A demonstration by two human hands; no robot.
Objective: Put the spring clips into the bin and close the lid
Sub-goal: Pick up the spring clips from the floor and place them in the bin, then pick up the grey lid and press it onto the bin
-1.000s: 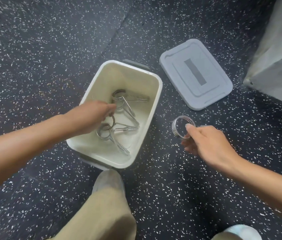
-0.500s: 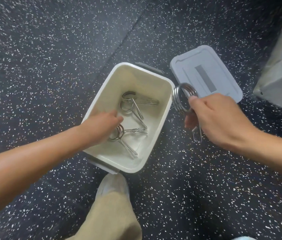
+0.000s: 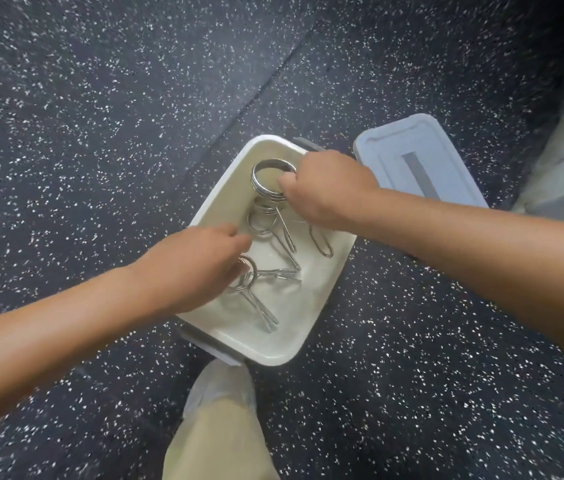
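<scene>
Head view: right hand (image 3: 325,188) over the far end of the bin (image 3: 322,299), fingers closed on a spring clip (image 3: 270,178); coil juts just left of the fingertips, one handle loop hangs below the palm. Left hand (image 3: 190,271) inside the near end, fingers loosely curled, tips over loose clips (image 3: 266,268) on the floor of the bin; actual grip cannot be told. Lid (image 3: 422,161) lies off, beyond the right knuckles. Clips look like stiff, slick steel wire, probably hefty: best taken by the coil or handles.
</scene>
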